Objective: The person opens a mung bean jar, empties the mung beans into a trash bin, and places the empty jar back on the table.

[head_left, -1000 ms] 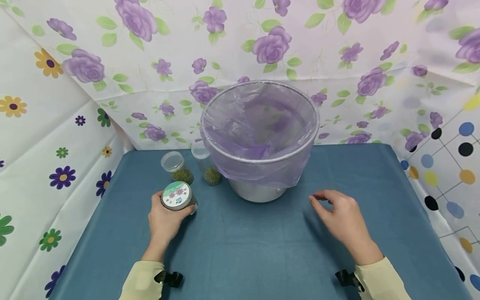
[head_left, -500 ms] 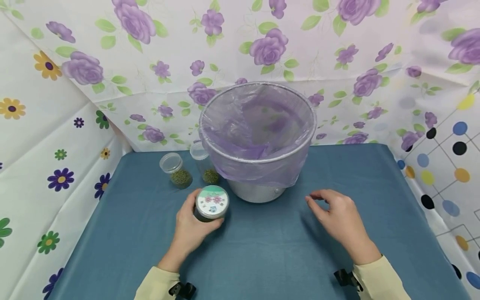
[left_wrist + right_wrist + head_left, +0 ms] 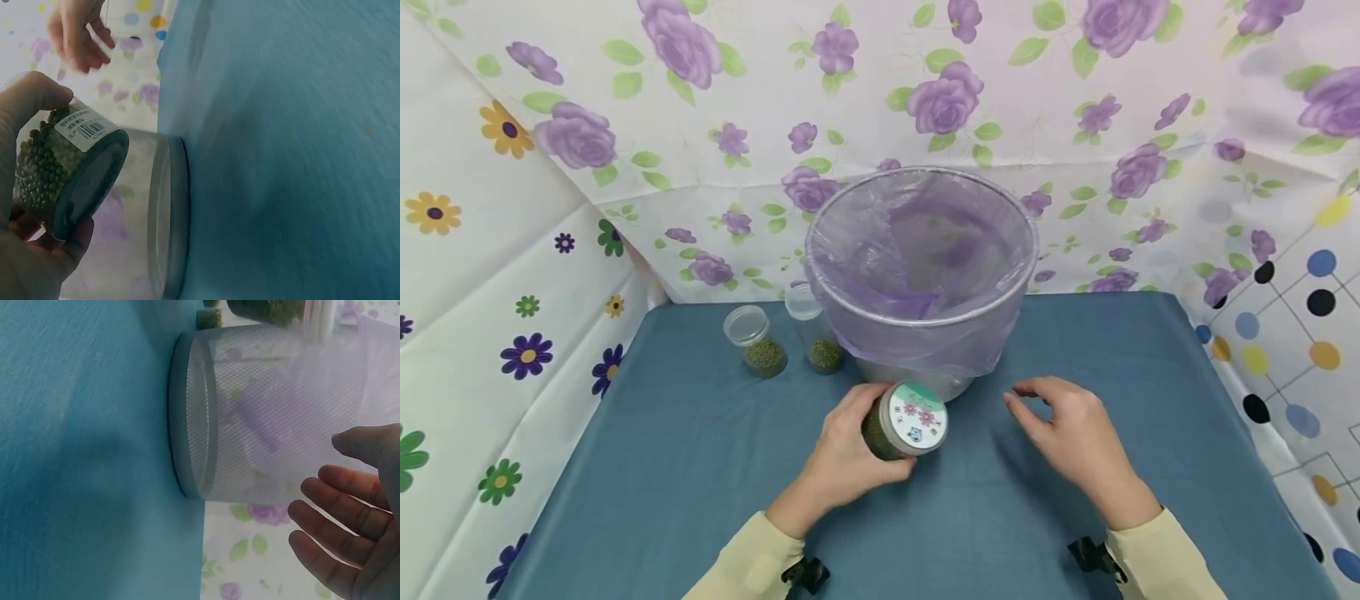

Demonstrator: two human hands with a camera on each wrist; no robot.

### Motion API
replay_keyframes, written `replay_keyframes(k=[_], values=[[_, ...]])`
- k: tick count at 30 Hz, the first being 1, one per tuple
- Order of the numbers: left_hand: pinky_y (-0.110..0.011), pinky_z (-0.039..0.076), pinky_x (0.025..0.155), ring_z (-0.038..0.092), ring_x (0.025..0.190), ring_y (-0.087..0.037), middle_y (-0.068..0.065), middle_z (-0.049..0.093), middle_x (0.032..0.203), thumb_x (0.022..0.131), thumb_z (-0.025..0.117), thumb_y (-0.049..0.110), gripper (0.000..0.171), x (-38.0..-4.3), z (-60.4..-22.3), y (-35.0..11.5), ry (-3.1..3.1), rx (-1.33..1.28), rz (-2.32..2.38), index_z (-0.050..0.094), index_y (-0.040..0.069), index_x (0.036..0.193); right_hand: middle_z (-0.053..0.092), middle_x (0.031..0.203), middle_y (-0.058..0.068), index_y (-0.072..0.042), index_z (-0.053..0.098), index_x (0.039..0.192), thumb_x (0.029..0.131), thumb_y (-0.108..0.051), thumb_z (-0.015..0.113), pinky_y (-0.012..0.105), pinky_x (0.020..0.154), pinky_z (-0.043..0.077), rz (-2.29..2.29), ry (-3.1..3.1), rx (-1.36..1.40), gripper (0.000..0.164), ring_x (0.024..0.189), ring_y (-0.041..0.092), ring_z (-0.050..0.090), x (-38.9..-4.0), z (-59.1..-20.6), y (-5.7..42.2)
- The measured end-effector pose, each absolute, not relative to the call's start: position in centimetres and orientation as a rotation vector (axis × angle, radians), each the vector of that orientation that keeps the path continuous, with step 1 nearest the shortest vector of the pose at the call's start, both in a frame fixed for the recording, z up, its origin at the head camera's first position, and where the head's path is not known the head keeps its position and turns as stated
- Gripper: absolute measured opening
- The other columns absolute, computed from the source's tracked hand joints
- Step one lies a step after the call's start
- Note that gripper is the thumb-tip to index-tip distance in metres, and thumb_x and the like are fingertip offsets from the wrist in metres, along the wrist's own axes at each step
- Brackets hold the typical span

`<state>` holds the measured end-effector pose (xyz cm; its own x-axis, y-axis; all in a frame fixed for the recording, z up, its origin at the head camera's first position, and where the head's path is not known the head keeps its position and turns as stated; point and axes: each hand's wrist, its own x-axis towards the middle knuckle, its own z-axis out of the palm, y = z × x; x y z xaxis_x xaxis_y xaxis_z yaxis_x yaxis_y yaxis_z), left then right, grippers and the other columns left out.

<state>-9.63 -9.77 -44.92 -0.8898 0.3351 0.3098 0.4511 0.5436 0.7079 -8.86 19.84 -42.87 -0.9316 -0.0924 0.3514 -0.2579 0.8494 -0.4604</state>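
My left hand (image 3: 842,458) is clamped round the side of a jar (image 3: 904,423) of green grains, thumb on the near side and fingers on the far one, which seems to be why the printed lid (image 3: 919,415) is left uncovered. I hold the jar off the blue cloth (image 3: 625,475), in front of the bin (image 3: 955,386), tipped so the lid leans toward my right; the tilt probably comes from the angle of my wrist. My right hand (image 3: 1078,442) holds nothing, thumb and fingertips apart, well clear of the jar. A purple liner (image 3: 925,346) folds over the bin's rim, presumably to stay put. Left of the bin stand a clear-topped jar (image 3: 765,354) and, just beside the bin, another grain jar (image 3: 825,354), both within my left side's reach, I judge.
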Motion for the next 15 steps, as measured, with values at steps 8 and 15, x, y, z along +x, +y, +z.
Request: replay_keyframes(k=[8, 15], values=[[-0.03, 0.05, 0.089, 0.048, 0.109, 0.0, 0.015, 0.048, 0.124, 0.059, 0.082, 0.043, 0.086, -10.4, -44.2, -7.6, -2.634, -0.8, -1.177, 0.04, 0.038, 0.133, 0.066, 0.108, -0.007, -0.025, 0.065, 0.113, 0.088, -0.058, 0.051, 0.038, 0.076, 0.056, 0.839, -2.783, 0.339, 0.044, 0.098, 0.012, 0.064, -8.9, -41.4, 18.3], [-0.029, 0.049, 0.091, 0.047, 0.111, -0.003, 0.012, 0.048, 0.126, 0.06, 0.079, 0.046, 0.084, -10.4, -43.8, -6.6, -2.648, -0.859, -1.03, 0.043, 0.03, 0.134, 0.059, 0.124, -0.005, -0.023, 0.052, 0.132, 0.084, -0.06, 0.055, 0.035, 0.081, 0.054, 0.943, -2.861, 0.521, 0.061, 0.103, 0.014, 0.062, -8.8, -40.2, 16.9]])
